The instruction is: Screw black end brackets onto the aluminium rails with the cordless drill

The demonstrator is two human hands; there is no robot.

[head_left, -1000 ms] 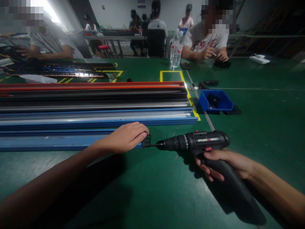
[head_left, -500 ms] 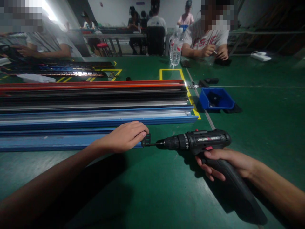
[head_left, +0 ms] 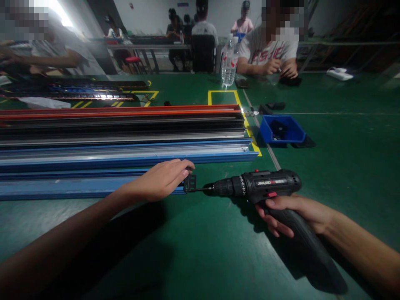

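Observation:
A black cordless drill is gripped in my right hand, its bit pointing left. The bit's tip meets a small black slotted bracket at the right end of the nearest blue rail. Over that rail end lies my left hand, fingers closed around the rail end and thumb beside the bracket. Behind it, side by side, run another blue rail, black and silver rails, and a red-orange rail.
A blue bin with black parts stands right of the rails on the green table. Farther back are clear bottles, a white power strip, dark strips at left, and people seated across the table.
The thumb of my left hand has shifted slightly up off the bracket, so more of it shows. The drill stays nearly in place. At the left, a person's arm has moved.

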